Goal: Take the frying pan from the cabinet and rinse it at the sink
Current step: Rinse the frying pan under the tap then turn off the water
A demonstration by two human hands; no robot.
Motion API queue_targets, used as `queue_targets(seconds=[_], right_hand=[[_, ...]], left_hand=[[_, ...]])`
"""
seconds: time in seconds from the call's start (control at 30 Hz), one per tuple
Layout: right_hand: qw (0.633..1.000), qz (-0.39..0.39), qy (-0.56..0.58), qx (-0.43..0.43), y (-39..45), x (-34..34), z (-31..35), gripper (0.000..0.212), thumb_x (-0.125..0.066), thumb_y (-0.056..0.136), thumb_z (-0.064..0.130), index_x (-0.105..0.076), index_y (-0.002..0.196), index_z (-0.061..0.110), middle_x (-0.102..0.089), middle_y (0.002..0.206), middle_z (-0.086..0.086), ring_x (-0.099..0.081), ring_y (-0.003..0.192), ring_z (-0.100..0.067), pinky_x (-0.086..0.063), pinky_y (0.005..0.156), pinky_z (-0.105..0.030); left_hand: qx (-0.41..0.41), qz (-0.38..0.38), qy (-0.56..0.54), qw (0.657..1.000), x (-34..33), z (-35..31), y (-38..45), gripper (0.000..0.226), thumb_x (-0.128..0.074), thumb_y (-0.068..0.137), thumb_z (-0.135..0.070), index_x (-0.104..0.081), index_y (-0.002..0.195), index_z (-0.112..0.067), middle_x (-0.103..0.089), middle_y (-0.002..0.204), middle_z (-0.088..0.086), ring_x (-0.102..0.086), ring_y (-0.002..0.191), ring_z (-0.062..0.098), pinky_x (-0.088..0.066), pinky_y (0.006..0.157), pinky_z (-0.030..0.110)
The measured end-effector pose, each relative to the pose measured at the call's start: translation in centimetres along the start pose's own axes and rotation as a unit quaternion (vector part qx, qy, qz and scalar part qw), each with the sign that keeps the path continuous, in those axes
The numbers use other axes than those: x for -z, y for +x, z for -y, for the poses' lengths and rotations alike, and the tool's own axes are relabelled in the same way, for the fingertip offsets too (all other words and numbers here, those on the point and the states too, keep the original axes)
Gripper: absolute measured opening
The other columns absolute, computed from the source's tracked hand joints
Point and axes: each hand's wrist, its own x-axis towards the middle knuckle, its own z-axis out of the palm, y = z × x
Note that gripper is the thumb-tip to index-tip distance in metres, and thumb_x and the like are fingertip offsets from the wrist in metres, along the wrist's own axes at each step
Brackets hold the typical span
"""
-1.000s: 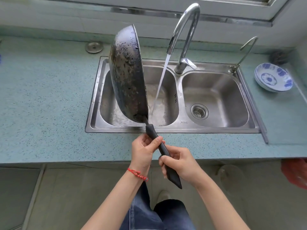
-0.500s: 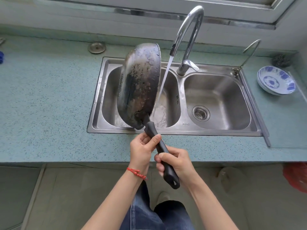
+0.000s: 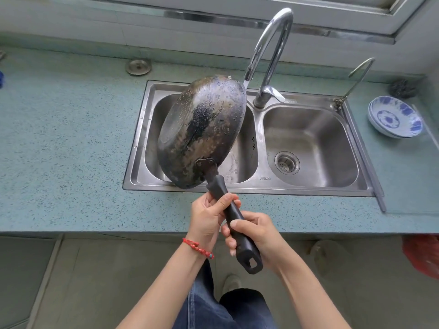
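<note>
Both hands are on the handle [image 3: 234,219] here: the left hand [image 3: 209,220] wraps it near the pan end, the right hand [image 3: 255,236] closes round it lower down, by the hanging hole. The pan [image 3: 202,131] hangs tilted over the left basin [image 3: 247,148], underside up toward the camera, its far rim right under the spout of the tap [image 3: 270,55].

This looks like the rinse itself, bottom side. To do it well, I'd say keep that two-handed hold firm, since a wet pan held out on a long handle wants to twist, and roll the wrists slowly so water sheets across the whole base and drains into the basin, not onto the counter [image 3: 59,138].

The underside is dark and blotchy, scorched black through the middle, worn brownish patches around it, beaded with droplets toward the rim. Whether water is running right now, I cannot tell; the pan hides the stream.
</note>
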Motion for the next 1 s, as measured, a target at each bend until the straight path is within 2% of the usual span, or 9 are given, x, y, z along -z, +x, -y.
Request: queue_targets(seconds=[0.13, 0.23, 0.4, 0.53, 0.67, 0.77, 0.9, 1.0], right_hand=[[0.994, -0.005, -0.109, 0.001, 0.1, 0.0, 0.9, 0.016, -0.050, 0.077, 0.006, -0.055, 0.088, -0.006, -0.062, 0.070, -0.010, -0.057, 0.046, -0.018, -0.050, 0.043, -0.026], [0.989, -0.028, -0.147, 0.010, 0.3, -0.4, 1.2, 0.015, -0.044, 0.086, -0.004, -0.053, 0.096, -0.011, -0.061, 0.073, -0.012, -0.056, 0.046, -0.019, -0.049, 0.043, -0.026], [0.991, -0.063, -0.112, 0.024, 0.7, -0.9, 0.3, 0.014, -0.042, 0.089, -0.005, -0.055, 0.091, -0.009, -0.056, 0.068, -0.015, -0.052, 0.045, -0.018, -0.048, 0.044, -0.027], [0.996, -0.065, -0.053, 0.015, 0.8, -0.6, -0.9, 0.011, -0.050, 0.082, 0.007, -0.057, 0.080, -0.002, -0.055, 0.066, -0.016, -0.054, 0.046, -0.019, -0.051, 0.043, -0.028], [0.998, -0.063, -0.008, 0.022, 1.0, -0.6, -1.5, 0.008, -0.054, 0.084, 0.005, -0.054, 0.083, -0.003, -0.057, 0.064, -0.009, -0.055, 0.045, -0.015, -0.051, 0.041, -0.026], [0.997, -0.076, -0.019, 0.027, 1.1, -0.6, -1.3, 0.005, -0.052, 0.088, -0.002, -0.054, 0.084, -0.004, -0.057, 0.061, -0.008, -0.054, 0.044, -0.015, -0.051, 0.041, -0.026], [0.994, -0.097, -0.039, 0.032, 1.1, -0.4, -0.8, 0.009, -0.046, 0.087, -0.009, -0.053, 0.085, -0.004, -0.053, 0.063, -0.013, -0.052, 0.043, -0.017, -0.049, 0.041, -0.028], [0.991, -0.115, -0.059, 0.034, 1.3, -0.2, -0.7, 0.013, -0.046, 0.086, -0.009, -0.054, 0.078, -0.003, -0.053, 0.062, -0.015, -0.051, 0.044, -0.020, -0.048, 0.043, -0.030]], left_hand=[[-0.016, -0.028, 0.017, 0.999, 0.0, 0.2, 0.2, 0.009, -0.058, 0.080, -0.004, -0.056, 0.082, 0.005, -0.059, 0.070, 0.017, -0.049, 0.029, 0.010, -0.031, 0.027, 0.014], [-0.021, -0.037, 0.027, 0.999, 0.0, 0.2, 0.5, 0.010, -0.059, 0.080, -0.007, -0.058, 0.076, 0.001, -0.066, 0.056, 0.005, -0.045, 0.027, 0.010, -0.025, 0.025, 0.014], [-0.019, -0.056, 0.045, 0.997, 0.1, 0.6, 1.0, 0.012, -0.059, 0.082, -0.008, -0.059, 0.075, 0.002, -0.066, 0.059, 0.008, -0.038, 0.023, 0.008, -0.026, 0.025, 0.013], [-0.021, -0.063, 0.065, 0.996, 0.2, 1.0, 1.1, 0.014, -0.056, 0.084, -0.002, -0.056, 0.089, 0.012, -0.061, 0.071, 0.018, -0.048, 0.028, 0.006, -0.033, 0.028, 0.014], [-0.018, -0.058, 0.077, 0.995, 0.7, 1.7, 1.9, 0.018, -0.057, 0.083, -0.001, -0.055, 0.093, 0.013, -0.062, 0.073, 0.018, -0.060, 0.041, 0.007, -0.040, 0.034, 0.015], [-0.009, -0.050, 0.073, 0.996, 0.7, 2.0, 2.3, 0.019, -0.058, 0.082, -0.003, -0.056, 0.093, 0.013, -0.065, 0.069, 0.015, -0.063, 0.048, 0.008, -0.046, 0.039, 0.018], [0.009, -0.031, 0.067, 0.997, 0.5, 2.0, 2.7, 0.015, -0.057, 0.083, -0.006, -0.058, 0.084, 0.009, -0.066, 0.064, 0.012, -0.048, 0.029, 0.008, -0.035, 0.029, 0.016], [0.020, -0.019, 0.069, 0.997, 0.4, 2.2, 3.3, 0.013, -0.058, 0.084, -0.009, -0.061, 0.077, 0.001, -0.068, 0.061, 0.007, -0.046, 0.029, 0.009, -0.033, 0.031, 0.018]])
